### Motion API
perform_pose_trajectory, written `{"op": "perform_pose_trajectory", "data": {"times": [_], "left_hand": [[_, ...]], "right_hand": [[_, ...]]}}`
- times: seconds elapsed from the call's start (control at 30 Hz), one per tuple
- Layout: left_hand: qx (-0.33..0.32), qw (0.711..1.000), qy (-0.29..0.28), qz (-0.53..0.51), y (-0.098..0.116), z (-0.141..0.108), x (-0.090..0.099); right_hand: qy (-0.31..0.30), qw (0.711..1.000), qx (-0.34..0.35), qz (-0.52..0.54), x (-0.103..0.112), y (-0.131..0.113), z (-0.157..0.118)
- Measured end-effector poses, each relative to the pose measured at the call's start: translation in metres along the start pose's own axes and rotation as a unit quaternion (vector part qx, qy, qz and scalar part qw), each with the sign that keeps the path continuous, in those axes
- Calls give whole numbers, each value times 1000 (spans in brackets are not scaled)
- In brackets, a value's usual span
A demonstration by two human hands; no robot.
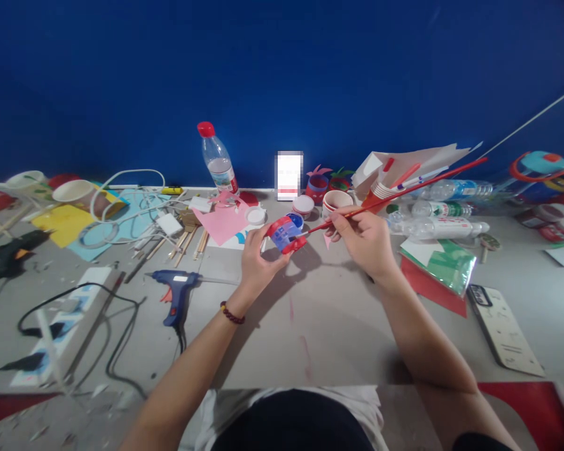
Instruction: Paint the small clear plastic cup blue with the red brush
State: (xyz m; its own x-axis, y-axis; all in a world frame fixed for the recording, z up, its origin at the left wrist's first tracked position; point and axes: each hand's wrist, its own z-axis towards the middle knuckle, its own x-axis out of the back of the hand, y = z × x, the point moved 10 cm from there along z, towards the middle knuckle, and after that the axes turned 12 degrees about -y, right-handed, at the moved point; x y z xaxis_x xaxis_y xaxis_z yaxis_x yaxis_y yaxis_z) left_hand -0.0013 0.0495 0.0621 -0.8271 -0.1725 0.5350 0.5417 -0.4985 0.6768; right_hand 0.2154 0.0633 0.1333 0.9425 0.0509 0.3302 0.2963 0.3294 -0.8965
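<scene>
My left hand (259, 263) is closed around a small cup-like piece (284, 233) painted blue in the middle and red at its rims, held tilted above the table. A long red paintbrush (404, 193) sits pinched in my right hand (364, 241), with its handle slanting up to the right. The brush's tip is at the painted piece; whether it touches is too small to tell. Just behind the piece is a small pot of blue paint (295, 220). Beyond my right hand's fingers stands a paper cup (337, 200) with a reddish rim.
A blue glue gun (176, 288) and a white power strip (70, 326) with cables lie at left. Behind them stands a red-capped bottle (217, 160). Plastic bottles (442, 227), green packaged sheets (444, 263) and a phone (505, 329) lie at right. A blue wall (282, 75) rises behind.
</scene>
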Motion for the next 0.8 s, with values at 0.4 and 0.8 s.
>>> {"op": "perform_pose_trajectory", "data": {"times": [0.4, 0.8], "left_hand": [[-2, 1000, 13, 11, -4, -3, 4], [-25, 1000, -3, 19, 1, -1, -1]], "right_hand": [[40, 998, 0, -49, 16, -1, 3], [4, 998, -28, 50, 7, 16, 4]]}}
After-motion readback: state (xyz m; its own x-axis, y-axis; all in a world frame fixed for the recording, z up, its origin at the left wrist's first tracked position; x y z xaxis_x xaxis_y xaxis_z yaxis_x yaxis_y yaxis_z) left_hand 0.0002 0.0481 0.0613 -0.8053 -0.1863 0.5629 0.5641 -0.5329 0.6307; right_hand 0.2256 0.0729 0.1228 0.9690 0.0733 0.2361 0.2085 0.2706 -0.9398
